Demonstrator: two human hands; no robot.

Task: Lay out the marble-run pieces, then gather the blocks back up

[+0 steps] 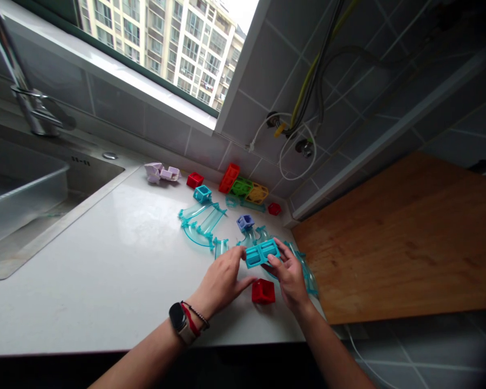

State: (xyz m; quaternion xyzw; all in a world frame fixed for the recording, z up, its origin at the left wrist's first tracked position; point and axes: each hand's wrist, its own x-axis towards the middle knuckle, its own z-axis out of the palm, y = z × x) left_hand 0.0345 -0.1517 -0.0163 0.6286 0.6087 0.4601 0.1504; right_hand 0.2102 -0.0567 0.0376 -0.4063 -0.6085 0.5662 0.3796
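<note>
Forearms (143, 354) converge from below. Right hand (294, 278), thumb on top, pinches a turquoise double block (262, 254) over the white counter (85, 281). Left hand (222, 278), back upward, spreads thumb from fingers at the block's left end, near a red block (263, 292).

On the white bench (137, 292), a row of red, green and yellow blocks (241, 187) stands along the back edge, and a red block (263, 292) sits toward the front edge. Above it, the right hand (292, 276) grips a turquoise double block (262, 253), the left hand (221, 278) beside its left end.
</note>
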